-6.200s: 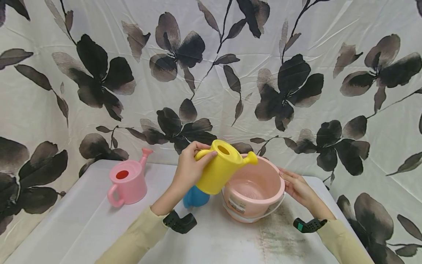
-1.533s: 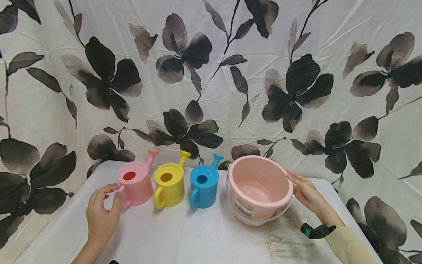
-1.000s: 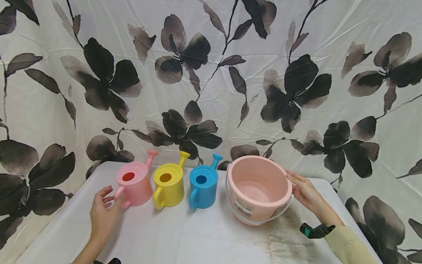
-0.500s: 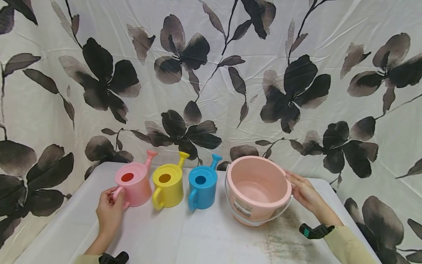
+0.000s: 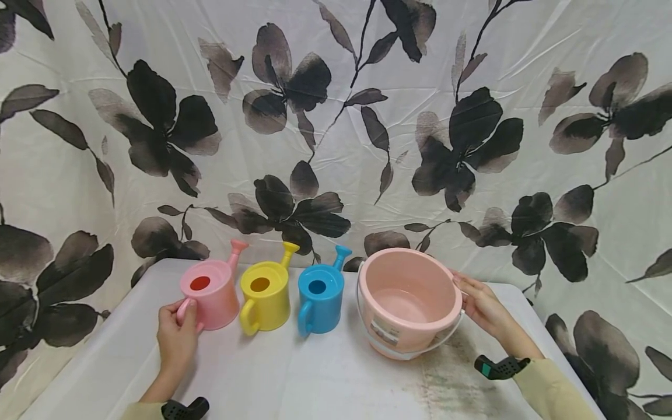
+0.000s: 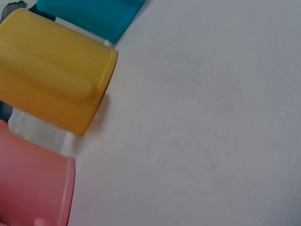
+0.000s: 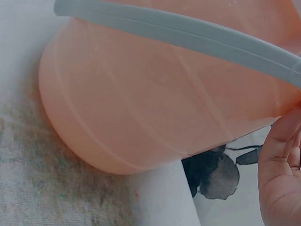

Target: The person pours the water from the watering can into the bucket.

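At the left of the row stands a pink watering can [image 5: 210,296], and my left hand [image 5: 178,338] grips its handle with thumb and fingers. Beside it are a yellow watering can [image 5: 265,296] and a blue one [image 5: 321,298], both upright with their spouts pointing to the back. The left wrist view shows the sides of the pink can [image 6: 35,183] and the yellow can [image 6: 56,70]. On the right is a pale pink bucket [image 5: 412,338] with a white handle hanging down its front. My right hand [image 5: 485,309] touches the bucket's right rim with extended fingers.
All stand on a white-covered table [image 5: 294,385]. A greenish-brown stain [image 5: 457,379] marks the cover in front of the bucket. Behind hangs a white floral cloth [image 5: 336,163]. The bucket's handle [image 7: 188,33] crosses its side in the right wrist view.
Earlier my left hand held the yellow can tilted over the bucket; now that can stands between the others. My left hand has since closed round the pink can's handle. My right hand stays at the bucket.
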